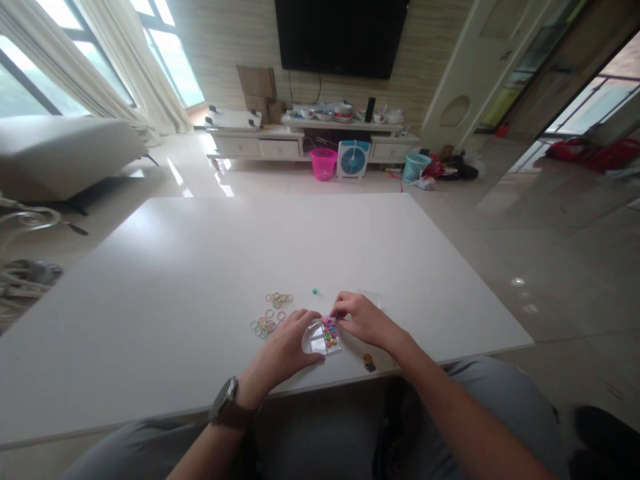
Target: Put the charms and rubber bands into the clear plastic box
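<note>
A small clear plastic compartment box [320,341] with colourful beads lies near the front edge of the white table [200,267]. My left hand [285,350] rests against the box's left side, fingers curled around it. My right hand [363,319] sits at the box's right top corner, fingers pinched together over the beads; what they hold is too small to make out. Several thin coloured rubber rings [270,313] lie scattered just left of the hands. A single green bead [315,291] sits alone beyond the box. A small yellow figure sticker [369,363] lies close to the table edge.
A clear flat lid or bag [373,298] lies behind my right hand. Beyond the table are a TV cabinet [280,143], a pink basket [323,163], a small blue fan [353,159] and a teal basket [415,167]. A sofa [60,157] stands at left.
</note>
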### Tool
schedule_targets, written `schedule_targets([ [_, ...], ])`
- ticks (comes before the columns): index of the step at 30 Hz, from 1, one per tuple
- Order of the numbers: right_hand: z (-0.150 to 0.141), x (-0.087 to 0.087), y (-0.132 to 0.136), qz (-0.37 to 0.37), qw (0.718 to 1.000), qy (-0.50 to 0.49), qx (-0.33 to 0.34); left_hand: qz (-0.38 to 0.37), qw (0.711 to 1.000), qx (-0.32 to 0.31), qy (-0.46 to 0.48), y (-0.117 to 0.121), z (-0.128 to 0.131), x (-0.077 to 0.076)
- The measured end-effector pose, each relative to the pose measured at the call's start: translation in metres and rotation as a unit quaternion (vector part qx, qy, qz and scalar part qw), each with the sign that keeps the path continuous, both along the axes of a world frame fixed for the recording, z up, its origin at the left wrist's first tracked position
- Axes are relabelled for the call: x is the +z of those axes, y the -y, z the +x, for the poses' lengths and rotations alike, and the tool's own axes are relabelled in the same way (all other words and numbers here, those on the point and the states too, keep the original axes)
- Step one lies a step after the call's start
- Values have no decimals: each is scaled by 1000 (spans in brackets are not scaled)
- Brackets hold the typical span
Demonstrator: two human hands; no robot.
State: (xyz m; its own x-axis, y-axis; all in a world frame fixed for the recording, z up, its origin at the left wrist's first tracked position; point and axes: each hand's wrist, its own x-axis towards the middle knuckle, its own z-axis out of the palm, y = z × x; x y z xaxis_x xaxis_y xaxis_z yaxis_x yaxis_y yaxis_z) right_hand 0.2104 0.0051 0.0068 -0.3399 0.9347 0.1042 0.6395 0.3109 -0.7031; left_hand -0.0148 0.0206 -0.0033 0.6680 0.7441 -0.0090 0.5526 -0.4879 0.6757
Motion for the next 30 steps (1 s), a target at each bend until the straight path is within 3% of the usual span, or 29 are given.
schedule_targets([
  [10, -2, 9, 6, 17, 1000, 6, 9, 12, 1000, -13, 15, 1, 0, -3],
  [17, -10, 9, 11, -38, 995, -96, 5, 44, 995, -17, 87, 7, 6, 8],
  [21, -12, 9, 13, -47, 988, -145, -19, 75, 990, 9, 115, 6, 7, 6],
  [30, -19, 17, 18, -61, 965, -255, -32, 128, 980, 2, 152, 6, 6, 3],
])
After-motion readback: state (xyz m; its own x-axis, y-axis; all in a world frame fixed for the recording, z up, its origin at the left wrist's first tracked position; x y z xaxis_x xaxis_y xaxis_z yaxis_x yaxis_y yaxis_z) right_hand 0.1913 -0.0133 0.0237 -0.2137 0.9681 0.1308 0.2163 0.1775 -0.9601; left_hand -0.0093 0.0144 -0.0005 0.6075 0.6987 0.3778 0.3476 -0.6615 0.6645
